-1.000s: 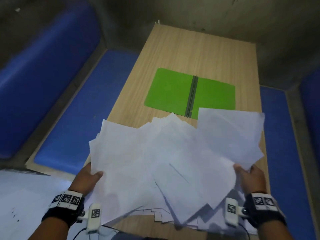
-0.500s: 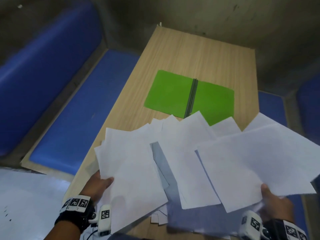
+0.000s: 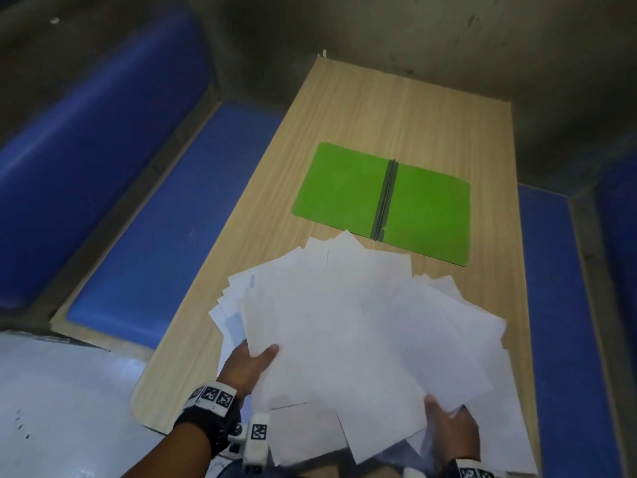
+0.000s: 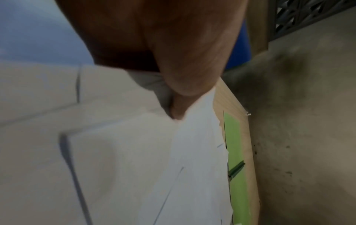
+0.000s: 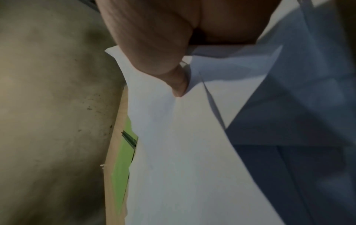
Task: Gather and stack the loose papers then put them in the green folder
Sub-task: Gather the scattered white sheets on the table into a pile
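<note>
A loose, fanned pile of white papers point(image 3: 344, 326) is held over the near end of the wooden table point(image 3: 379, 108). My left hand point(image 3: 253, 360) grips the pile's left edge, thumb on top. My right hand point(image 3: 448, 429) grips the lower right edge, thumb on top. In the wrist views each thumb presses on the papers point(image 4: 154, 167) point(image 5: 183, 152). The green folder point(image 3: 382, 201) lies open and flat just beyond the papers, its dark spine strip in the middle. My fingers under the sheets are hidden.
Blue padded benches point(image 3: 165, 208) point(image 3: 565, 305) run along both sides of the table. A grey concrete wall point(image 3: 413, 36) stands behind the far end. A pale sheet-like surface point(image 3: 62, 408) lies at the near left.
My right hand has swung its sheets back left over the other sheets, closing the wide fan into one overlapping pile. My left hand has shifted rightward with its edge.
</note>
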`<state>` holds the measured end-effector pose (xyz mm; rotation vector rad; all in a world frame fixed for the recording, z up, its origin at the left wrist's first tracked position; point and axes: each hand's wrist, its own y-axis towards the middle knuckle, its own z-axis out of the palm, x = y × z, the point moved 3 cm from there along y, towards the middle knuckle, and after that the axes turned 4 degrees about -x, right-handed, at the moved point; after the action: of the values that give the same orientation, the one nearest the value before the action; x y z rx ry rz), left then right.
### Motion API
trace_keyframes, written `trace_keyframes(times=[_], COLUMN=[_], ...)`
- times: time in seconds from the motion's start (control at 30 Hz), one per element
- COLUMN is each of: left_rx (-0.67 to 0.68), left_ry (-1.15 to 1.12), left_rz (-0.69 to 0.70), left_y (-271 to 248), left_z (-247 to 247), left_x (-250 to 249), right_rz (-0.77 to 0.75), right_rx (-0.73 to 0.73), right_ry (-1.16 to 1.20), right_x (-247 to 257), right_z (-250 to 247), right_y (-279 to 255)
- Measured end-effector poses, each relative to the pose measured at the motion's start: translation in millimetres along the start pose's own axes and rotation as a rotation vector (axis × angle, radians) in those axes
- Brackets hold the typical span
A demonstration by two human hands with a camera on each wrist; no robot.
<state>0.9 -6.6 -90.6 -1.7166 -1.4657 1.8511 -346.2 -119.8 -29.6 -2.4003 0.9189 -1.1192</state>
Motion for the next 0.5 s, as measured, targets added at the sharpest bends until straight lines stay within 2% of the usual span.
trace_keyframes(times=[0.07, 0.27, 0.4, 0.47, 0.5], left_rx=[-0.093, -0.167, -0.116, -0.072, -0.057], left_ry=[0.086, 0.164, 0.213, 0.248, 0.257], left_rz=[0.036, 0.074, 0.077, 0.068, 0.064], left_y=[8.7, 17.7, 9.7, 10.7, 13.4], left_z=[-3.0, -22.6, -30.1, -33.3, -35.7], left_x=[2.0, 0.5, -6.7, -4.7, -0.2], right_rz=[-0.007, -0.041, -0.107, -0.167, -0.167], right_rx=[-0.005, -0.149, -0.247, -0.205, -0.13], right_ry=[0.022, 0.058, 0.056, 0.14, 0.183], right_x=[-0.3, 10.6, 40.8, 63.5, 69.3], right_z=[-2.8, -68.4, -121.7, -132.1, -130.6], right_y=[1.5, 53.3, 81.3, 78.0, 75.7])
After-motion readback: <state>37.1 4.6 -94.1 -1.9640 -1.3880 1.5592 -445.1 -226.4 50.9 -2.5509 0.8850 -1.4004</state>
